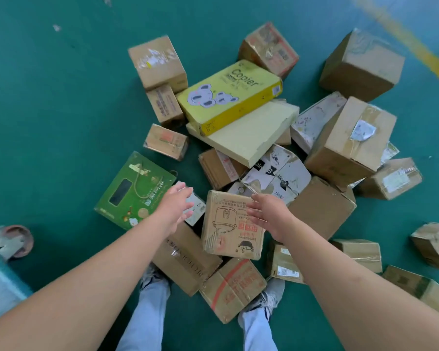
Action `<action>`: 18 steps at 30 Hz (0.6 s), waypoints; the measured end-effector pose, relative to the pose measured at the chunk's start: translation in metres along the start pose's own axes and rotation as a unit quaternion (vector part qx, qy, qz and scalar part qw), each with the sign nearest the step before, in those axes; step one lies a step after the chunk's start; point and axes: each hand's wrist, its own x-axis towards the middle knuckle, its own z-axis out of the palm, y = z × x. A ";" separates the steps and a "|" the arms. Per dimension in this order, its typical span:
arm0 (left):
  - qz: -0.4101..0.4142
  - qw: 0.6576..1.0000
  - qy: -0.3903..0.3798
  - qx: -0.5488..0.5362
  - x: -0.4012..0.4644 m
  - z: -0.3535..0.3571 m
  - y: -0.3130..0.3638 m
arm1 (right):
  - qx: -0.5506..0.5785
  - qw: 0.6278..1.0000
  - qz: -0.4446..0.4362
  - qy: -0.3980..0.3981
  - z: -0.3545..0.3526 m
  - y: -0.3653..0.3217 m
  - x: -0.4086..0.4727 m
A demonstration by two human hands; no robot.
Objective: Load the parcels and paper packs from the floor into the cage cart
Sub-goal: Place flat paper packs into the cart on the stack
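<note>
Cardboard parcel (232, 225) printed with a line drawing of a rice cooker and red Chinese characters lies tilted on top of the pile, directly between the two hands. Left hand (174, 207) is spread, fingers straight and slightly apart, holding nothing; its fingertips hover over a small white labelled parcel (194, 207) just left of the cooker parcel. Right hand (269, 214) is likewise open, fingers extended toward the parcel's upper right corner; whether they touch the cardboard cannot be told. Beyond the left fingers lies a green gift box (132, 191) with a cord handle and gold Chinese lettering. Under the left wrist a long brown carton (185, 257) bears faint capital lettering, not legible. Below the cooker parcel sits a carton with red stripe (232, 287) and red characters. Beyond the right fingertips a white crumpled box (276, 173) shows black print, partly reading "ake". Farther out, a yellow paper pack (228, 97) marked "Copier" with koala drawings rests on a plain pale yellow pack (249, 133). To the right stands a large taped carton (347, 140) with a torn shipping label. All rest on a green floor (61, 110).
</note>
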 end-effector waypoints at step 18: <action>0.008 0.998 -0.063 -0.017 0.223 0.072 -0.017 | 0.109 0.992 -0.044 0.034 0.031 -0.034 0.265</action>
